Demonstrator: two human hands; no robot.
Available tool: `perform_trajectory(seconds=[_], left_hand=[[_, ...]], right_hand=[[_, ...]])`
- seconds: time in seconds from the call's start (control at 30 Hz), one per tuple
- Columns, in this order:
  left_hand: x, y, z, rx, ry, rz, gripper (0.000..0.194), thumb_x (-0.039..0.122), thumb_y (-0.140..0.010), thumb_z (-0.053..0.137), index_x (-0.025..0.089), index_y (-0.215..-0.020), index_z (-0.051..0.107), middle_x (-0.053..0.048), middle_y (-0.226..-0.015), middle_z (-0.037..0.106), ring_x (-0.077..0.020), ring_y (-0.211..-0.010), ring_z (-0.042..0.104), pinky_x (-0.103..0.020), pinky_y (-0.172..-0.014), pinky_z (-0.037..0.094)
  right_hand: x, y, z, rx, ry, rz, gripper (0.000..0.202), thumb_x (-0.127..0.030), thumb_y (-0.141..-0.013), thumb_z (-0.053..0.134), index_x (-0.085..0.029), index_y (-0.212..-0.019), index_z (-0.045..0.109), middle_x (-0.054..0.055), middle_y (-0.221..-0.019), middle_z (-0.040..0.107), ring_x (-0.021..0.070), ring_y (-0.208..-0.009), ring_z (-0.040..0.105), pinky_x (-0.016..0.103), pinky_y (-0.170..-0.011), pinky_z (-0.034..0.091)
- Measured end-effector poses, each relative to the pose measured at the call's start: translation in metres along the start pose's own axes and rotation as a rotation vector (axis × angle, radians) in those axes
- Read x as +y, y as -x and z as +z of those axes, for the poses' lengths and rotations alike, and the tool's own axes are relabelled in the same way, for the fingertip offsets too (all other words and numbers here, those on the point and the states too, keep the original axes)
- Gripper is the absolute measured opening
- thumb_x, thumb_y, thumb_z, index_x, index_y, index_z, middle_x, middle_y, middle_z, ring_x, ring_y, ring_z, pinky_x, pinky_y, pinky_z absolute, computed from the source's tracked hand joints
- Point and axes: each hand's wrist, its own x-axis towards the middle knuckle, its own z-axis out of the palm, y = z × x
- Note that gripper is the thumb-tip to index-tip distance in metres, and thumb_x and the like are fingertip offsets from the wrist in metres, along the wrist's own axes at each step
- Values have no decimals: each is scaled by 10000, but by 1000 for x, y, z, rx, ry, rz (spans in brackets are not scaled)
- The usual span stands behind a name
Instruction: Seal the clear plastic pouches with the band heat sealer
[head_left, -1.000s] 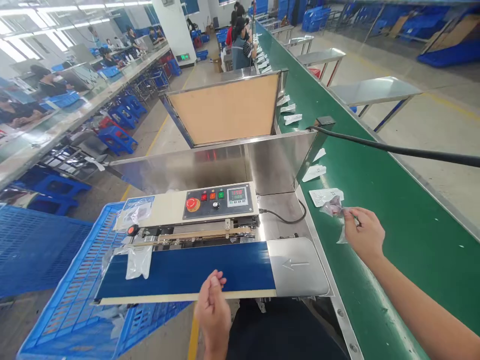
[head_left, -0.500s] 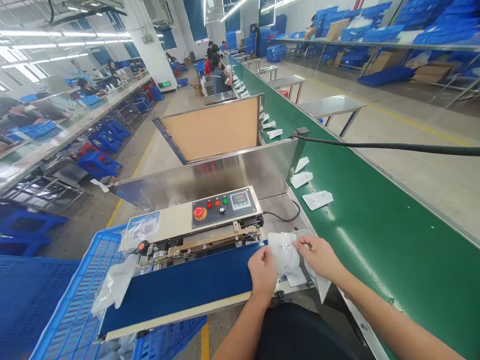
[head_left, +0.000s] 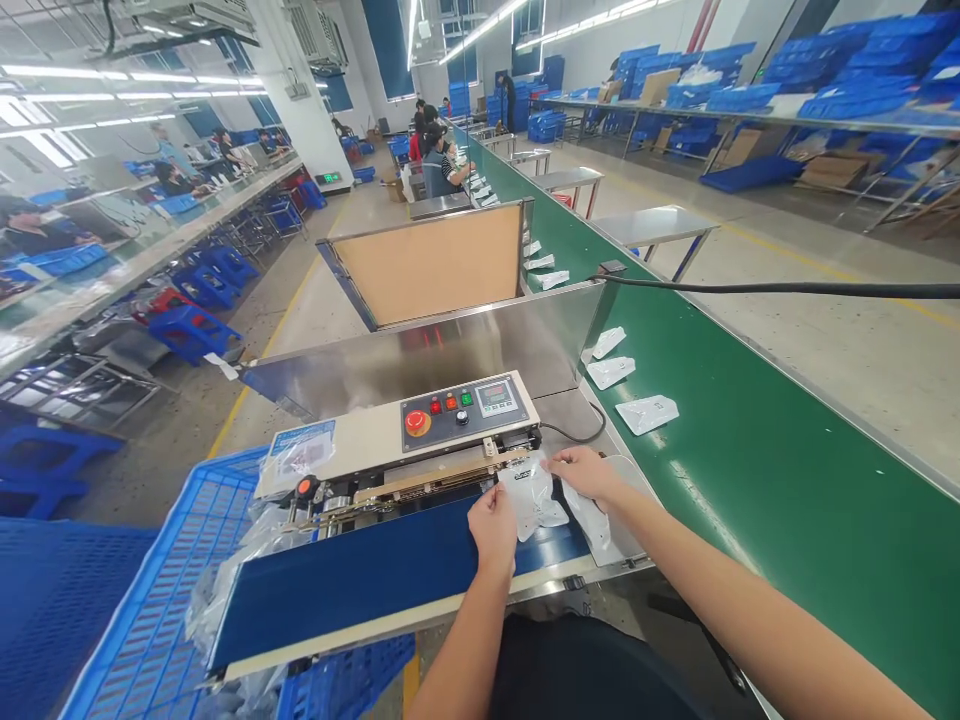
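A white plastic bag (head_left: 531, 500) with dark printing is pinched by its left side in my left hand (head_left: 495, 530). Its top edge lies at the inlet of the bag sealing machine (head_left: 420, 440), over the blue belt (head_left: 352, 570). My right hand (head_left: 583, 474) has its fingers closed at the bag's upper right corner. Beneath that hand, a second white bag (head_left: 589, 520) rests on the metal plate beside the belt; whether the fingers touch it too, I cannot tell.
A green conveyor (head_left: 720, 500) carrying several white bags (head_left: 646, 413) runs along the right. Clear bags hang off the machine's left end above a blue crate (head_left: 161, 570). A metal panel (head_left: 450, 345) stands behind, and a black cable (head_left: 780, 290) crosses the conveyor. People sit farther back.
Both hands have moved left and slightly up, bringing the bag from the plate's edge to the sealer's inlet. The second bag now lies lower on the plate. The view has shifted slightly.
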Motion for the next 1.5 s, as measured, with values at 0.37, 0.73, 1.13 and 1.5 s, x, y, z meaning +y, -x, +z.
perform_trajectory(seconds=[0.37, 0.73, 1.13, 1.5], left_hand=[[25, 69, -13, -450, -324, 359, 432, 487, -913, 746, 200, -1232, 794, -134, -1138, 807, -284, -1025, 748, -380, -906, 612], [30, 59, 15, -259, -251, 314, 543, 581, -1014, 531, 158, -1153, 842, -112, -1003, 818, -278, -908, 718, -335, -844, 558], [0, 13, 59, 0, -229, 54, 415, 523, -799, 709, 181, -566, 687, -1, -538, 558, -166, -585, 509, -259, -565, 388], [3, 3, -11, 219, -101, 46, 503, 592, -788, 757, 120, -947, 828, -115, -924, 810, -270, -872, 737, -322, -727, 552]], right_hand=[[-11, 57, 23, 50, -248, -87, 544, -665, -747, 798, -179, -990, 788, 94, -932, 785, 241, -809, 691, 321, -707, 555], [46, 52, -5, -105, -263, -143, 585, -752, -686, 794, -184, -822, 768, 46, -725, 703, 184, -635, 591, 312, -614, 525], [54, 6, -32, 86, -238, 39, 327, -503, -744, 749, -201, -670, 647, 10, -569, 621, 155, -508, 586, 259, -497, 452], [30, -7, 1, -58, -296, 7, 324, -478, -852, 798, -155, -835, 772, 72, -742, 753, 185, -659, 700, 284, -615, 594]])
